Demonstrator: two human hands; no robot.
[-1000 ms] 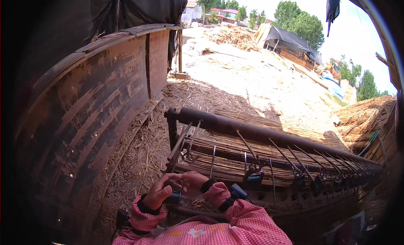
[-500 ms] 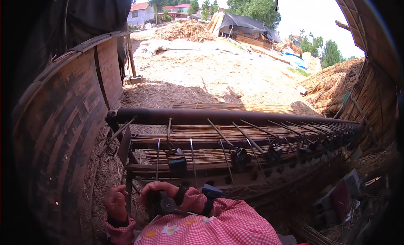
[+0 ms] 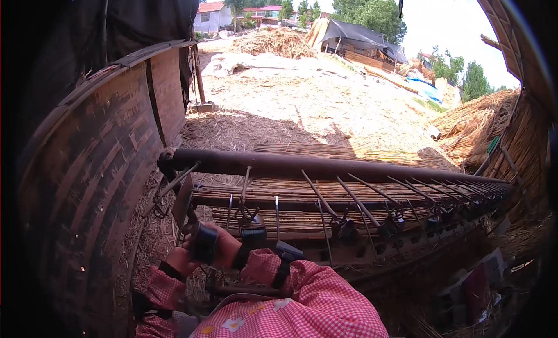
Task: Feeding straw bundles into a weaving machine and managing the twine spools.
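1. Our right hand (image 3: pixel 227 249) grasps a dark, rounded spool (image 3: pixel 203 243), our left hand (image 3: pixel 181 260) beside it, grip unclear.
2. Round pipe (image 3: pixel 261 163) and thin rods (image 3: pixel 318 194) separate us from reeds (image 3: pixel 349 154).
3. Scuffed panel (image 3: pixel 96 163), left.

R arm (image 3: pixel 331 288) bent inward, R hand (image 3: pixel 227 249) just beside L hand (image 3: pixel 181 260); R prob. curled, L partly hidden.

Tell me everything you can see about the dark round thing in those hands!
The dark cylinder is short and chunky, blackish with a faint bluish sheen. It looks smooth, but its material is hard to tell. It is held up, slightly tilted, near the left end of the brown pipe frame. The right hand holds it; the left hand is close against its lower left.
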